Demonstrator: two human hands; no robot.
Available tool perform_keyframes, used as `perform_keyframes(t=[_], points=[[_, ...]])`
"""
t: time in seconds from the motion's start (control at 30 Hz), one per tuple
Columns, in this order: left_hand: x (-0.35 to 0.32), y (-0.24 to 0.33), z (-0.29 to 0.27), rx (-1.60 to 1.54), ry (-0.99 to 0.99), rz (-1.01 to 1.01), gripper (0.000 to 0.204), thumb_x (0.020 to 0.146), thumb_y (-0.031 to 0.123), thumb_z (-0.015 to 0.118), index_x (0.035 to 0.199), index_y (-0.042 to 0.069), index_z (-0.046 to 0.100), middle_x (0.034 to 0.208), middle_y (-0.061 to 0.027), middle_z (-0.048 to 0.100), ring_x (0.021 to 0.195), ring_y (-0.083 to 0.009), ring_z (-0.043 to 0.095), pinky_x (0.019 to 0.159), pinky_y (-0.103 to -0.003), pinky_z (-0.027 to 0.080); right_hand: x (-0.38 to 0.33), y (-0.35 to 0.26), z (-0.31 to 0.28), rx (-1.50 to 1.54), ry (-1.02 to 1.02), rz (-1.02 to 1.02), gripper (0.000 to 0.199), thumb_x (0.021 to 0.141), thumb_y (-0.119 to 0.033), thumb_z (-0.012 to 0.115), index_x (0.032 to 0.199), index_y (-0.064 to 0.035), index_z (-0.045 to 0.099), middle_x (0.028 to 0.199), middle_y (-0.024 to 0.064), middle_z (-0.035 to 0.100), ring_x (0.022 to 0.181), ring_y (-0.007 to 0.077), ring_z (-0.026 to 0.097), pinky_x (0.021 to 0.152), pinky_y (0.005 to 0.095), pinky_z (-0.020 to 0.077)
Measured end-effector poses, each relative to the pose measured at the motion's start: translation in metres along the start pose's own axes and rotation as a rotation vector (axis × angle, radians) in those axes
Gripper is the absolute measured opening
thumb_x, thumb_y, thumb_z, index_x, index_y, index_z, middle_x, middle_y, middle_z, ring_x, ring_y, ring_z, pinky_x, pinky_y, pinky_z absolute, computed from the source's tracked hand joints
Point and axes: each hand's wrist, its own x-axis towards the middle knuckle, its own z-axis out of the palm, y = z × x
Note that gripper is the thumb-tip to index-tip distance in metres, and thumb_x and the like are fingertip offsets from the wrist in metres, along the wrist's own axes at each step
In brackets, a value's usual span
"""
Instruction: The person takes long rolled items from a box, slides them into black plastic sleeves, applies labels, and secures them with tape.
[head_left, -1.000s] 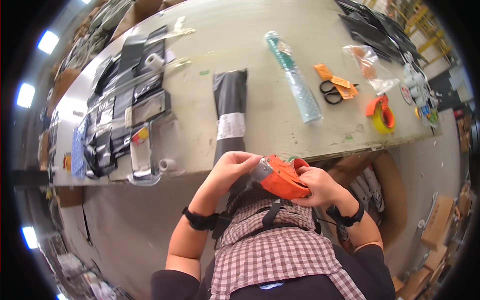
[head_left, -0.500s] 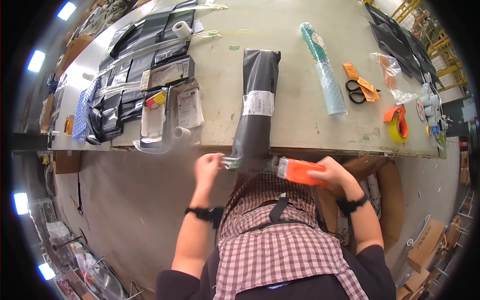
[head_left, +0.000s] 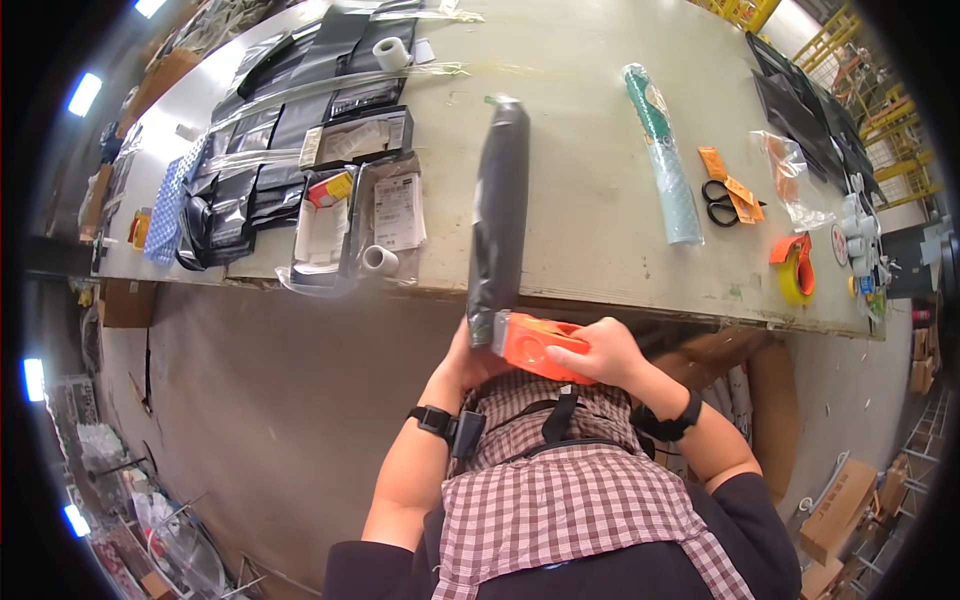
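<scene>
A long package wrapped in black plastic (head_left: 501, 200) lies lengthwise on the table, its near end reaching past the front edge. My left hand (head_left: 468, 362) is at that near end, gripping it from below and the left; its fingertips are partly hidden behind the package. In my right hand (head_left: 608, 354) is an orange tape dispenser (head_left: 535, 345), fingers wrapped around its rear part. The dispenser's front end meets or nearly meets the package's near end, where some shiny tape shows.
On the table (head_left: 580, 180) lie a green-and-clear film roll (head_left: 664, 160), black scissors (head_left: 720, 203) and a second tape dispenser (head_left: 795, 270). Open boxes with labels (head_left: 398, 215) and stacked black packages (head_left: 290, 110) are at left. Below the right side stands a large carton (head_left: 775, 410).
The package has rolled, so its white label no longer shows. My left hand has moved right onto its near end. My right hand has brought the tape dispenser left against that end.
</scene>
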Motion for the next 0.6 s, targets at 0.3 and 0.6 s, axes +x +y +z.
perform_keyframes(t=[0.3,0.6], points=[[0.011,0.007,-0.033,-0.020,0.071,0.385,0.047,0.083,0.042,0.061,0.101,-0.001,0.055,0.090,-0.0079,0.062,0.076,-0.0208,0.062,0.069,-0.034,0.053,0.013,0.005,0.027,0.381,-0.191,-0.102,0.036,0.082,-0.034,0.062,0.085,0.0009,0.067,0.058,0.0076,0.062,0.051,0.0119,0.058,0.052,0.0254,0.0476],[-0.009,-0.003,0.007,0.294,0.295,0.371,0.046,0.077,0.041,0.068,0.098,0.002,0.056,0.085,-0.0059,0.062,0.072,-0.0167,0.061,0.057,-0.033,0.054,0.006,0.021,0.012,0.047,-0.095,0.294,0.041,0.075,-0.043,0.060,0.069,-0.0030,0.068,0.055,0.0117,0.060,0.051,0.0220,0.060,0.054,0.0323,0.0478]])
